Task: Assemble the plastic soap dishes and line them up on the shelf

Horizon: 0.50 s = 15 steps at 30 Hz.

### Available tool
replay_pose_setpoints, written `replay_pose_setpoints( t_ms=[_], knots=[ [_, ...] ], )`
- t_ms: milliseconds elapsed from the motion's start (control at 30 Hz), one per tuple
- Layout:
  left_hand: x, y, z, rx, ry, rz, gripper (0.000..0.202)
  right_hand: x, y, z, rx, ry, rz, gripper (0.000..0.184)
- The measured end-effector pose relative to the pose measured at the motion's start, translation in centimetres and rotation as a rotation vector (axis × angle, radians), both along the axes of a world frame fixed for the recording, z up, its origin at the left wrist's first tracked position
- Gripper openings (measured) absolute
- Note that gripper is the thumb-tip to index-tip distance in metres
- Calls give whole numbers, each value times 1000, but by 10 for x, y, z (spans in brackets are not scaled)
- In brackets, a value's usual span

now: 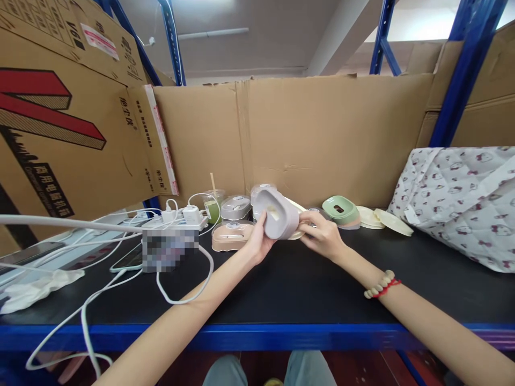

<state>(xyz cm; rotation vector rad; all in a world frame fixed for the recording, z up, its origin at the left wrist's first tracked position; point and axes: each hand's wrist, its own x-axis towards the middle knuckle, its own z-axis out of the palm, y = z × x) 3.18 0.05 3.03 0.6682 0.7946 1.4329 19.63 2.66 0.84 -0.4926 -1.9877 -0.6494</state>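
Observation:
My left hand (259, 244) grips a grey oval plastic shell (281, 214) by its near side, its hollow face with a slot turned toward me. At the shell's right end, the closed fingers of my right hand (322, 231) hold it too; a cream edge shows behind it, and I cannot tell whether that is a separate part. Both hands are raised over the black table top. Left of them sits a pink oval case (231, 236) with a clear top, and behind that a grey case (235, 207). A green oval shell (340, 209) rests to the right.
Cream oval lids (392, 221) lie near a patterned quilted bag (462, 209). A cup of green drink (213, 208) stands by a power strip with white chargers (192, 215). White cables (205, 289) loop across the left side and over the table's blue front edge (281, 338). Cardboard (322, 134) walls the back.

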Motion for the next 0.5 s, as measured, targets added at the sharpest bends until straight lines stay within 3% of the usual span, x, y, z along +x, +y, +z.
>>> replay_pose_setpoints(
  t_ms=[67, 133, 233, 333, 400, 500],
  knots=[
    [-1, 0, 0, 23, 35, 49, 21, -6, -3, -3, -51, 46, 127, 20],
    [-2, 1, 0, 45, 60, 84, 18, -10, -6, -4, -211, 192, 213, 29],
    [-2, 1, -2, 87, 110, 137, 10, -17, -6, -5, -630, 493, 286, 50],
    [-1, -1, -5, 140, 190, 180, 11, -22, -5, -4, -1096, 625, 361, 68],
    [-1, -2, -7, 166, 243, 190, 12, -23, -4, -3, -1283, 634, 377, 68],
    [-2, -1, -9, 177, 299, 183, 12, -22, -3, 0, -1360, 661, 391, 51]
  ],
)
